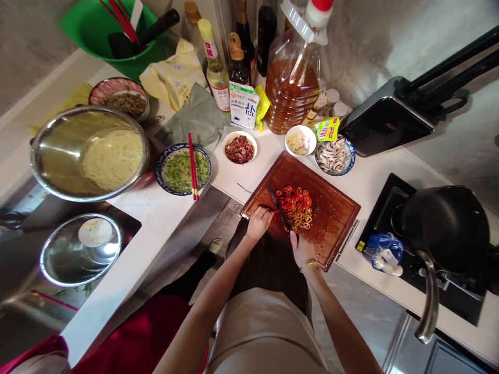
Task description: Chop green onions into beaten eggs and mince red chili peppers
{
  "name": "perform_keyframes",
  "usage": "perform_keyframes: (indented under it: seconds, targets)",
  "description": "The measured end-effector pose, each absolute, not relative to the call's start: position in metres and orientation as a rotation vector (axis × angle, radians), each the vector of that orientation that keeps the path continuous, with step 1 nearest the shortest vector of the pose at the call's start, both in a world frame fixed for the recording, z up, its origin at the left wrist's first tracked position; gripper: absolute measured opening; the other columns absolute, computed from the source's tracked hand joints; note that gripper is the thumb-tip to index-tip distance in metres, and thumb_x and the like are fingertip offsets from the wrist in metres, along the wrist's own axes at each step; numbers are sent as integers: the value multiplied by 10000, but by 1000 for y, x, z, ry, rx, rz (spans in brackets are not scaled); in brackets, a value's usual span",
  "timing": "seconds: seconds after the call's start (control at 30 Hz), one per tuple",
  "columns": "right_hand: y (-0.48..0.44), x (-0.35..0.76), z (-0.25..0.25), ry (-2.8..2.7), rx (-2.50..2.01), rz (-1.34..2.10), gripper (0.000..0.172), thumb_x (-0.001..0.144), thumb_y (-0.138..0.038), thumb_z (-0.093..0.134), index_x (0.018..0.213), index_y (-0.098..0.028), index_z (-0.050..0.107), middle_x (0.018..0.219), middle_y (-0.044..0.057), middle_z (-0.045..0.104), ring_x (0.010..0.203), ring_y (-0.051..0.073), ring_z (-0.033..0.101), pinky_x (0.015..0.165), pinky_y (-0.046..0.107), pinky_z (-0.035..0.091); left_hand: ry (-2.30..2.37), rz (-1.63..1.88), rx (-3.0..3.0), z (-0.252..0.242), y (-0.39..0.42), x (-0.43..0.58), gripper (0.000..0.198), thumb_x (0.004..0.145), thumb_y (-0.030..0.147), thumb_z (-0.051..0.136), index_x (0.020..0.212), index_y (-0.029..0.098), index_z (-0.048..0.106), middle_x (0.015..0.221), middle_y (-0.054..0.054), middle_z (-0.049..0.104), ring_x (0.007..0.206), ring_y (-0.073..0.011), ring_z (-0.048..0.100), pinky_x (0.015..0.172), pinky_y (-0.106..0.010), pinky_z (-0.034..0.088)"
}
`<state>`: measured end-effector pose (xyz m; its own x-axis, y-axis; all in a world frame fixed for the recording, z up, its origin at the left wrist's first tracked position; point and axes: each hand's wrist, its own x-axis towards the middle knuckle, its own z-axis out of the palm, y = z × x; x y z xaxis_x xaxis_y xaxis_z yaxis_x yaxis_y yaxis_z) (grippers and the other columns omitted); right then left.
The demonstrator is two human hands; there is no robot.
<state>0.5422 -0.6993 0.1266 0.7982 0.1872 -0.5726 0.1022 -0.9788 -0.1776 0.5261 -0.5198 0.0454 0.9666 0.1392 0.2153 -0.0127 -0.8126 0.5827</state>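
On a brown wooden cutting board (331,208), my right hand (301,249) is wrapped round the handle of a dark-bladed kitchen knife (281,212). The blade points away to the upper left across the board. My left hand (260,222) is closed on a red chili pepper (275,211), close to the left side of the blade; only a little of the pepper shows. Sliced red and yellowish chili rings (298,205) lie in a pile just right of the knife. Small green bits are scattered further right on the board.
Behind the board stand bowls of chopped dark red meat (239,147), minced garlic (301,140) and sliced mushrooms (333,156). Red chopsticks (193,166) rest across a bowl of beaten egg with greens (177,169). A black wok (444,228) sits right; another person's red clothing (136,332) shows lower left.
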Motion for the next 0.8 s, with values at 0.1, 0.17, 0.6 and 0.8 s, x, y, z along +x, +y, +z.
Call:
perform_keyframes:
  seconds: [0.1, 0.17, 0.6, 0.8]
  targets:
    - [-694, 543, 122, -179, -2856, 1017, 532, 933, -487, 197, 1048, -156, 598, 866, 128, 680, 776, 217, 646, 676, 289, 418, 73, 307, 2494, 46, -518, 525, 213, 897, 247, 429, 880, 172, 628, 886, -82, 627, 897, -186, 552, 810, -341, 488]
    - [-690, 546, 115, -157, -2835, 1034, 547, 931, -491, 189, 1044, -154, 604, 870, 132, 682, 783, 226, 648, 682, 297, 421, 51, 286, 2492, 47, -517, 525, 223, 901, 244, 417, 904, 176, 629, 898, -84, 629, 901, -187, 554, 805, -345, 488]
    - [-756, 588, 128, -129, -2637, 753, 627, 910, -557, 137, 891, -174, 634, 844, 96, 688, 810, 209, 638, 687, 264, 407, 135, 379, 2552, 64, -507, 548, 171, 840, 333, 536, 847, 184, 619, 841, -57, 629, 843, -193, 541, 793, -353, 425]
    - [-767, 588, 146, -256, -2684, 924, 549, 923, -518, 199, 855, -183, 629, 804, 91, 688, 808, 205, 646, 701, 265, 411, 275, 418, 2421, 78, -486, 546, 171, 867, 272, 480, 950, 197, 610, 938, -68, 618, 921, -192, 543, 859, -366, 419]
